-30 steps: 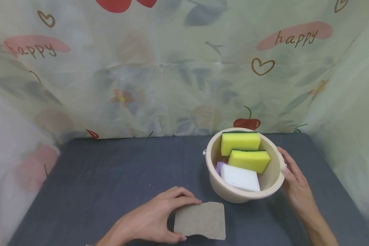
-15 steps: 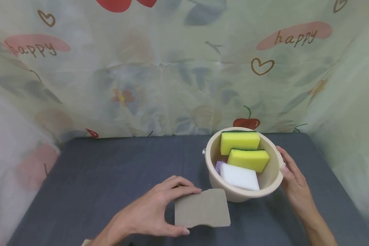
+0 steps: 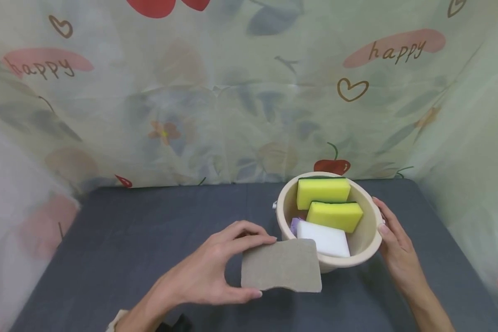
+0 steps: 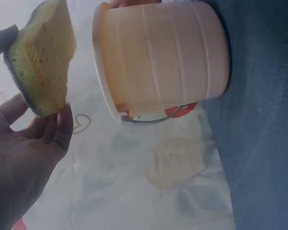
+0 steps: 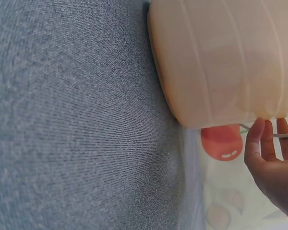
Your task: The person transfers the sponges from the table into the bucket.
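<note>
We see left hand [image 3: 207, 272] pinching grey-faced sponge [image 3: 280, 272], thumb below, fingers above, raised at 7 o'clock of cream bucket [image 3: 367, 240]. Right hand [image 3: 398, 249] rests at bucket's 3 o'clock, fingers straight, touching wall. Inside: 2 yellow sponges [image 3: 323, 191], 1 white sponge [image 3: 325, 239].

Left hand [image 4: 19, 163] at lower left, fingers and thumb pinching yellow sponge [image 4: 41, 60] with dark scouring layer on one face. Cream ribbed bucket [image 4: 163, 57] just beside sponge, apart from it, standing on blue-grey desk [image 4: 259, 143]. Metal bail handle [image 4: 153, 119] hangs at bucket rim. Patterned curtain [image 4: 149, 182] behind.
</note>
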Motion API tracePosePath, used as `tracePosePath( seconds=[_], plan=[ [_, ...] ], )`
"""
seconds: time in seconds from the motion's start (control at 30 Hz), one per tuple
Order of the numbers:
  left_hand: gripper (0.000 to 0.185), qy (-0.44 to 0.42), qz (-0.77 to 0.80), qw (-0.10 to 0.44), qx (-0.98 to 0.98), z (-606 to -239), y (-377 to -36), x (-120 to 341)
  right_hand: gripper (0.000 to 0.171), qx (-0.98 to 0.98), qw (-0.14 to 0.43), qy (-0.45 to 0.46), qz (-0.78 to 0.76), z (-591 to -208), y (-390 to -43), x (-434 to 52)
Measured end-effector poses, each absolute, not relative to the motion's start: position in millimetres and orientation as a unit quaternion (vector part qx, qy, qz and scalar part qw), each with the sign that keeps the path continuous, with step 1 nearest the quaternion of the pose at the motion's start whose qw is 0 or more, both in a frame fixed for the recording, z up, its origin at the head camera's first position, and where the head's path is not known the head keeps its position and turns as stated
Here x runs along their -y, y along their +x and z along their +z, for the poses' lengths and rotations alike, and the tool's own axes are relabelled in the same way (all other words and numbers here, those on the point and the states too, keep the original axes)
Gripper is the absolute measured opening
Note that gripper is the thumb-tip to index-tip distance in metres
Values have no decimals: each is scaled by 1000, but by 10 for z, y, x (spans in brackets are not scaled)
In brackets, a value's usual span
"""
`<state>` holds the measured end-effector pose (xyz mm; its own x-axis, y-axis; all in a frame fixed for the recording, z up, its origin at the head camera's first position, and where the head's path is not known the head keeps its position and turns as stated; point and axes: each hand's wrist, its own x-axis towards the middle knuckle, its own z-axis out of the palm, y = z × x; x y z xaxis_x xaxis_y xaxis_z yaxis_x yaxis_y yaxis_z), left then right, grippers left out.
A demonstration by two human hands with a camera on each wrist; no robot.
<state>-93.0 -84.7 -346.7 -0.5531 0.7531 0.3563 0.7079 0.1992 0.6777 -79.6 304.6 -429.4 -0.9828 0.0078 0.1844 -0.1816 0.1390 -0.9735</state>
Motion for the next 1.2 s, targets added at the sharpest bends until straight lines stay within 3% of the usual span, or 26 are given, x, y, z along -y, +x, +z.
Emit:
tracePosePath(
  seconds=[0.37, 1.2],
  plan=[
    [66, 442, 411, -6, -797, -3363, -1116, 640, 51, 756, 71, 54, 649, -4289, -787, -3064],
    [60, 437, 354, 20, -827, -3387, -1508, 68, 54, 790, 28, 69, 608, -4088, -827, -3212]
  ],
)
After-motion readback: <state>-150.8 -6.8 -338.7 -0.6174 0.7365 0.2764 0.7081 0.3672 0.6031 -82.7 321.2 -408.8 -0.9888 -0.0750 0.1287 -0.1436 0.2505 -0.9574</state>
